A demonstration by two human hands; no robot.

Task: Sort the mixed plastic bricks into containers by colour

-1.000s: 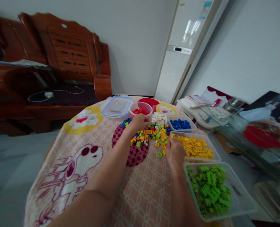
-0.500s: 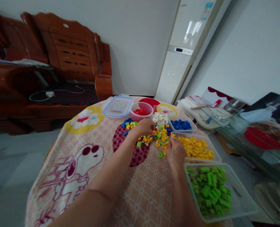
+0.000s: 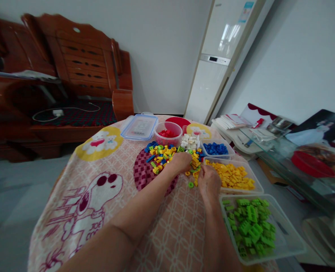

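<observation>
A heap of mixed small plastic bricks (image 3: pixel 163 154) in yellow, blue, green and red lies on the patterned cloth. My left hand (image 3: pixel 181 161) rests on the heap's near right part, fingers curled down among the bricks; what they hold is hidden. My right hand (image 3: pixel 209 180) sits just right of it, beside a loose green ring (image 3: pixel 190 184), fingers bent down over a few yellow bricks. Its fingertips are hidden behind the knuckles.
Clear tubs line the right: green bricks (image 3: pixel 250 223), yellow bricks (image 3: pixel 233 176), blue bricks (image 3: pixel 216 148), white bricks (image 3: pixel 190 141), a round tub of red bricks (image 3: pixel 168 133). A lid (image 3: pixel 139 127) lies behind. A wooden bench (image 3: pixel 71 75) and a glass table (image 3: pixel 303 162) flank the cloth.
My left hand has drawn back from the round red tub toward me and to the right, down onto the heap next to my right hand. The right hand has hardly moved.
</observation>
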